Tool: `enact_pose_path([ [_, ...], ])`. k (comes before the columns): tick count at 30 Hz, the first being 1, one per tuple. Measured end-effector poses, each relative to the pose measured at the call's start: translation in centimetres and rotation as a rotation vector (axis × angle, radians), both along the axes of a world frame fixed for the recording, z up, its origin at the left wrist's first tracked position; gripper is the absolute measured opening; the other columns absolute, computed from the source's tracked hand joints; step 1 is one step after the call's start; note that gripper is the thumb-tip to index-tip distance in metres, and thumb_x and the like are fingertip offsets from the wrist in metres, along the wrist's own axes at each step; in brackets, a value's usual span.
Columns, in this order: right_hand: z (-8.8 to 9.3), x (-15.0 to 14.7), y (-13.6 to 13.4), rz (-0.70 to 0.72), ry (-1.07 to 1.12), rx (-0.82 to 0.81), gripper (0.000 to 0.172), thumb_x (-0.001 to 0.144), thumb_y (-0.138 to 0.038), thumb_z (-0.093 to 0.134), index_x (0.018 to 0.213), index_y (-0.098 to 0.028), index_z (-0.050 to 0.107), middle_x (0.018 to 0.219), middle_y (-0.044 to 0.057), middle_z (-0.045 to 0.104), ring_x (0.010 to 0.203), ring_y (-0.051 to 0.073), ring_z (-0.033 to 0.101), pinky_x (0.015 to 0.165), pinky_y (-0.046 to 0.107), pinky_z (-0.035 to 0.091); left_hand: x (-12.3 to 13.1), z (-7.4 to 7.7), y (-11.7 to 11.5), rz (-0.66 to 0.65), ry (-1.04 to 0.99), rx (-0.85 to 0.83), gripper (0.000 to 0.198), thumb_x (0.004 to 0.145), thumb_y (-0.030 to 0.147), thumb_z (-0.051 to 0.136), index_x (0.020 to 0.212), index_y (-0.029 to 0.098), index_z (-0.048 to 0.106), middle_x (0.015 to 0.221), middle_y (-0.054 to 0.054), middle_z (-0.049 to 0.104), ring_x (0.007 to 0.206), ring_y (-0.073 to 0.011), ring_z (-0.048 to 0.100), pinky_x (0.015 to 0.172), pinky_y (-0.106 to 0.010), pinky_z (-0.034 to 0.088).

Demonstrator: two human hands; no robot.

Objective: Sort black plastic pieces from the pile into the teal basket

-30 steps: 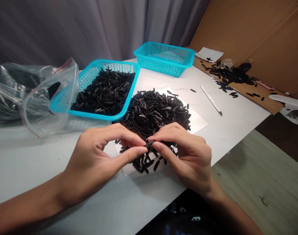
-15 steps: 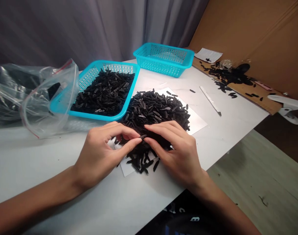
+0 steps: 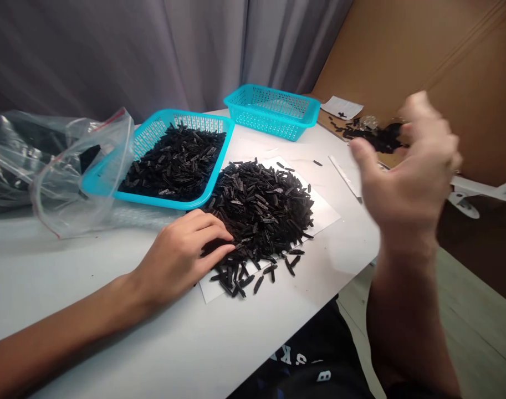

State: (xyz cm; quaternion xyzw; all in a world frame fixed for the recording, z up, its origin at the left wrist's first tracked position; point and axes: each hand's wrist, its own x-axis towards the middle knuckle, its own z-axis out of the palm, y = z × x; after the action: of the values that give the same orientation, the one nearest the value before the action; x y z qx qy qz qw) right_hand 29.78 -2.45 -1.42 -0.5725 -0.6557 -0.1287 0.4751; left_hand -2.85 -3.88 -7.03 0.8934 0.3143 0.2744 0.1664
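Black plastic pieces [image 3: 261,216], small and slender, lie in a loose heap at the centre of the view, on a white paper sheet [image 3: 325,216] that sits on the pale surface [image 3: 277,338]. A few strays fan out toward 6 o'clock across the near part of the sheet. The left hand [image 3: 178,257] rests at 8 o'clock, its heel low on the surface, with its fingers [image 3: 219,235] curved and relaxed and their tips touching the near edge of the heap; no piece shows pinched between them. The right hand [image 3: 413,166] is raised at 2 o'clock and blurred by motion, its fingers [image 3: 419,108] spread apart around nothing visible, though the blur could hide something small.

With pieces this thin and jumbled, working from the loose rim with the fingertips, one piece at a time, seems the best way to avoid sliding the heap off the sheet.

A turquoise basket [image 3: 161,200] heaped with more black pieces stands at 10 o'clock, and a second turquoise basket [image 3: 273,128] at 12 o'clock. A clear plastic bag [image 3: 80,177] lies at 9 o'clock. Beyond the raised hand, a cardboard strip [image 3: 331,124] carries further black pieces, and a narrow pale ruler [image 3: 342,174] lies on the surface at 1 o'clock
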Motion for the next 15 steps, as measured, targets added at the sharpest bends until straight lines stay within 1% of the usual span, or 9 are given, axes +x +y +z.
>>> enact_pose_path([
  [1,-0.4,-1.1,-0.6,0.019,-0.052,-0.043,0.046,0.092,-0.024,0.075,0.136,-0.012,0.067,0.138,0.023,0.066,0.129,0.041,0.058,0.104,0.06,0.047,0.0,-0.1,0.0,-0.003,-0.009,0.006,0.006,0.098,0.022,0.067,0.098,0.019,0.072,0.099,-0.004,0.074,0.092,-0.019,0.065,0.083,-0.034,0.053],
  [2,-1.0,-2.5,-1.4,0.151,-0.096,-0.143,0.034,0.092,-0.023,0.075,0.125,-0.014,0.074,0.126,0.019,0.073,0.12,0.037,0.064,0.103,0.059,0.05,0.1,-0.2,0.0,-0.006,-0.024,0.017,0.006,0.098,0.021,0.067,0.098,0.019,0.072,0.098,-0.004,0.074,0.091,-0.0187,0.065,0.083,-0.033,0.053],
  [3,-1.6,-4.0,-2.2,0.346,-0.17,-0.3,0.026,0.093,-0.021,0.073,0.119,-0.017,0.076,0.126,0.016,0.073,0.119,0.034,0.064,0.103,0.056,0.052,0.1,-0.3,-0.1,-0.01,-0.041,0.034,0.006,0.098,0.02,0.067,0.098,0.019,0.072,0.097,-0.004,0.074,0.091,-0.0184,0.065,0.083,-0.033,0.052],
  [4,-2.2,-5.3,-2.9,0.492,-0.247,-0.411,0.025,0.093,-0.02,0.073,0.118,-0.02,0.077,0.132,0.014,0.07,0.122,0.033,0.062,0.103,0.055,0.053,0.2,-0.4,-0.1,-0.012,-0.057,0.052,0.006,0.098,0.019,0.066,0.099,0.018,0.072,0.096,-0.004,0.074,0.091,-0.0181,0.065,0.083,-0.032,0.052],
  [5,-2.7,-6.4,-3.5,0.549,-0.284,-0.469,0.025,0.094,-0.021,0.073,0.119,-0.021,0.076,0.134,0.013,0.068,0.123,0.032,0.06,0.104,0.055,0.054,0.2,-0.5,-0.1,-0.014,-0.071,0.071,0.006,0.098,0.017,0.066,0.1,0.018,0.072,0.096,-0.004,0.074,0.091,-0.0178,0.065,0.083,-0.032,0.052],
  [6,-3.0,-7.3,-3.8,0.577,-0.304,-0.506,0.024,0.095,-0.021,0.071,0.118,-0.022,0.076,0.135,0.013,0.067,0.124,0.032,0.059,0.104,0.055,0.054,0.2,-0.6,-0.1,-0.016,-0.085,0.088,0.007,0.098,0.017,0.067,0.102,0.017,0.071,0.096,-0.004,0.074,0.091,-0.0177,0.065,0.083,-0.032,0.053],
  [8,-3.2,-8.1,-3.9,0.567,-0.309,-0.528,0.019,0.096,-0.019,0.069,0.113,-0.021,0.076,0.134,0.014,0.067,0.123,0.032,0.057,0.104,0.055,0.053,0.2,-0.8,0.0,-0.014,-0.098,0.107,0.01,0.098,0.018,0.067,0.107,0.017,0.07,0.098,-0.005,0.075,0.091,-0.0179,0.066,0.083,-0.033,0.053],
  [10,-3.2,-8.4,-3.6,0.551,-0.312,-0.548,0.014,0.096,-0.017,0.068,0.107,-0.021,0.075,0.132,0.014,0.067,0.122,0.032,0.056,0.102,0.055,0.053,0.1,-0.9,0.1,-0.009,-0.092,0.104,0.013,0.098,0.021,0.068,0.111,0.018,0.069,0.1,-0.005,0.075,0.092,-0.0189,0.067,0.084,-0.034,0.054],
  [15,-3.4,-8.8,-3.1,0.543,-0.334,-0.558,0.007,0.098,-0.02,0.065,0.103,-0.02,0.07,0.127,0.013,0.069,0.117,0.033,0.058,0.098,0.055,0.051,-0.1,-0.7,0.3,-0.038,-0.057,0.059,0.027,0.096,0.033,0.071,0.116,0.017,0.067,0.106,-0.009,0.075,0.097,-0.0225,0.067,0.086,-0.037,0.055],
])
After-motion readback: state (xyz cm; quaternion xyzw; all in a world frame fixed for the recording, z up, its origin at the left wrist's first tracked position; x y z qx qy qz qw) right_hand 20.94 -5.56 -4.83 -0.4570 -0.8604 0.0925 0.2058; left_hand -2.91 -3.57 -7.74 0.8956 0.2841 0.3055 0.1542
